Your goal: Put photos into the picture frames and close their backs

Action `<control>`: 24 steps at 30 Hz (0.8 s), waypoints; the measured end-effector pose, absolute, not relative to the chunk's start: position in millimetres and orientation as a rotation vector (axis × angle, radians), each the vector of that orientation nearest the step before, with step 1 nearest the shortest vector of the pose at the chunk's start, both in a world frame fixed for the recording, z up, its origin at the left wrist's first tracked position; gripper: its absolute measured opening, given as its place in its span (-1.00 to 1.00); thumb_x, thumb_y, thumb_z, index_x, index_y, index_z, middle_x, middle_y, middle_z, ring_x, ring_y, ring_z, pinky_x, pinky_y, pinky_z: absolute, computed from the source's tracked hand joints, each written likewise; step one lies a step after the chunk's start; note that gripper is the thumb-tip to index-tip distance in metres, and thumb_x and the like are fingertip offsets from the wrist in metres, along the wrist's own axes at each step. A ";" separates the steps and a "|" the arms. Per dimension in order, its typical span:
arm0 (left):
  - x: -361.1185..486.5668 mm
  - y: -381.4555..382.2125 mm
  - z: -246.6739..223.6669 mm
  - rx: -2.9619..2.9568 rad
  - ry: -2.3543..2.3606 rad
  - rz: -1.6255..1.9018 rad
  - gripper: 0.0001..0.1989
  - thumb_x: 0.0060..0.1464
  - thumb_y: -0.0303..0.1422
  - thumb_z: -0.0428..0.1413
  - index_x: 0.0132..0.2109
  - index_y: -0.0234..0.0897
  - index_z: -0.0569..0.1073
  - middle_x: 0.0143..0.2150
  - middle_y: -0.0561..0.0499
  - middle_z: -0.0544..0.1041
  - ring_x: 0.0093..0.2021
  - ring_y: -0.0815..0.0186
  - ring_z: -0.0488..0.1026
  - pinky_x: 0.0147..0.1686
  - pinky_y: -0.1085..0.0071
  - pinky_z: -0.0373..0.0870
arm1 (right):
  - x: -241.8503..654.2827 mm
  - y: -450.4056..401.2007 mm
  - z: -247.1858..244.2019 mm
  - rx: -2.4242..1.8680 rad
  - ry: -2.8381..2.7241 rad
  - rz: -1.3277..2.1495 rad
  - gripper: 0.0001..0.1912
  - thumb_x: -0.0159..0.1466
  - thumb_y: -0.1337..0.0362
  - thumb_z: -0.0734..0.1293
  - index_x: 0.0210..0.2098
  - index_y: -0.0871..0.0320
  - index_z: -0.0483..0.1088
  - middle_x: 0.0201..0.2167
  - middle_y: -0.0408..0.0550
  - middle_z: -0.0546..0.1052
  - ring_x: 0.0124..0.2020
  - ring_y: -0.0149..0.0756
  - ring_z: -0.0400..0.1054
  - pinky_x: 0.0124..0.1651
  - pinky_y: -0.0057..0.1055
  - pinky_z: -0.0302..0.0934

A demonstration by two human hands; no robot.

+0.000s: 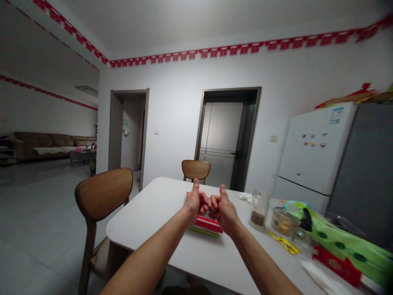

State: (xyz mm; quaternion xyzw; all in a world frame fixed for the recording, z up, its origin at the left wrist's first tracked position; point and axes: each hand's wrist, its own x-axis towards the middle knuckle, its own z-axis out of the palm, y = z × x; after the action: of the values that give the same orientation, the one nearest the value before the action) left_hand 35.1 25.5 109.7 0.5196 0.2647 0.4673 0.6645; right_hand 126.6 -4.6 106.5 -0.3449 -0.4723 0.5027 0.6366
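1. At far left, a brown sofa (50, 141) stands along the wall of the adjoining room, with a low dark table (82, 156) in front of it.
2. Nearer, a wooden chair (106, 191) stands beside the left end of the white table (153, 209); a grey-framed doorway opens in the wall beyond.
3. The left hand (194, 202) is held up over the middle of the white table, thumb pointing upward and fingers curled in towards the palm. I cannot tell whether anything small sits inside them.
4. Behind that hand, a second chair (195, 169) stands at the table's far side.
5. A red-topped stack (210, 224) with a green lower edge lies flat on the table, below and partly hidden by both hands.
6. The right hand (225, 208) mirrors the left, thumb raised and fingers folded. The curled fingers of the two hands meet or nearly meet; contact is unclear.
7. Past it, a crumpled white tissue (245, 197) lies near an upright glass jar (259, 211) with brown contents at the bottom.
8. Further right are a clear round container (281, 221), a yellow packet (287, 244), a green package (344, 243) and a red box (334, 265).
9. A white refrigerator (316, 149) bearing small magnets stands behind these.
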 end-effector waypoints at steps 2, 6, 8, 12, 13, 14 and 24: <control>33.6 23.4 110.8 1.172 0.611 1.042 -0.31 -0.14 0.24 -0.34 -0.73 -0.28 0.14 -0.85 0.14 0.14 -0.84 0.56 -0.03 -0.75 0.55 -0.23 | 121.3 -5.4 108.5 -0.854 -1.098 1.156 -0.38 0.02 -0.25 0.00 -0.85 0.14 -0.03 -0.93 -0.30 -0.01 -0.86 -0.59 -0.21 -0.77 -0.56 -0.31; 30.0 25.0 105.0 1.150 0.654 1.018 -0.30 -0.12 0.23 -0.37 -0.75 -0.28 0.15 -0.87 0.13 0.12 -0.84 0.55 -0.04 -0.75 0.55 -0.23 | 116.6 0.5 101.1 -0.960 -1.140 1.158 -0.40 0.02 -0.24 0.01 -0.84 0.12 -0.04 -0.93 -0.31 -0.02 -0.86 -0.59 -0.22 -0.77 -0.55 -0.33; 28.0 30.6 96.0 1.128 0.691 1.006 -0.30 -0.11 0.23 -0.36 -0.74 -0.28 0.16 -0.87 0.12 0.14 -0.84 0.54 -0.04 -0.75 0.55 -0.23 | 118.1 9.3 90.8 -1.029 -1.202 1.112 -0.41 0.03 -0.25 -0.04 -0.82 0.10 -0.05 -0.91 -0.31 -0.02 -0.85 -0.57 -0.21 -0.76 -0.53 -0.27; 23.2 47.1 62.2 1.055 0.817 1.015 -0.33 -0.09 0.20 -0.28 -0.71 -0.31 0.20 -0.85 0.12 0.18 -0.83 0.55 0.01 -0.75 0.56 -0.19 | 129.7 37.0 58.4 -1.434 -1.526 0.555 -0.45 0.12 -0.14 -0.10 -0.73 0.11 0.07 -0.81 -0.22 0.17 -0.75 -0.47 0.05 -0.64 -0.47 -0.01; 21.8 50.5 50.8 1.029 0.853 1.017 -0.35 -0.08 0.19 -0.25 -0.70 -0.31 0.21 -0.84 0.12 0.20 -0.83 0.54 0.03 -0.75 0.57 -0.17 | 134.0 44.1 49.2 -1.517 -1.586 0.420 -0.50 0.13 -0.10 -0.03 -0.69 0.13 0.14 -0.74 -0.17 0.26 -0.67 -0.42 0.15 -0.56 -0.45 0.06; 20.6 53.2 38.8 1.003 0.889 1.018 -0.37 -0.07 0.17 -0.23 -0.68 -0.31 0.22 -0.82 0.12 0.22 -0.82 0.54 0.05 -0.74 0.57 -0.14 | 138.4 50.3 40.2 -1.570 -1.629 0.328 -0.59 0.11 -0.03 0.08 -0.63 0.15 0.22 -0.65 -0.12 0.35 -0.56 -0.37 0.23 -0.47 -0.43 0.09; 37.6 50.4 -42.0 0.817 0.876 1.158 -0.66 -0.12 -0.11 0.10 -0.44 -0.36 0.33 -0.60 0.02 0.41 -0.61 0.37 0.37 -0.58 0.49 0.25 | 139.5 40.7 -5.7 -1.648 -2.010 -0.022 -0.69 -0.09 0.46 0.24 -0.32 0.15 0.37 -0.22 0.03 0.39 -0.13 -0.15 0.19 -0.11 -0.28 0.03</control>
State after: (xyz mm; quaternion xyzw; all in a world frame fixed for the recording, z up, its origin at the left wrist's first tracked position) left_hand 37.6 50.4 -42.0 0.3630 0.3890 0.5142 0.6727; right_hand 139.5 40.7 -5.7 -0.6109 -0.7451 -0.0081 0.2676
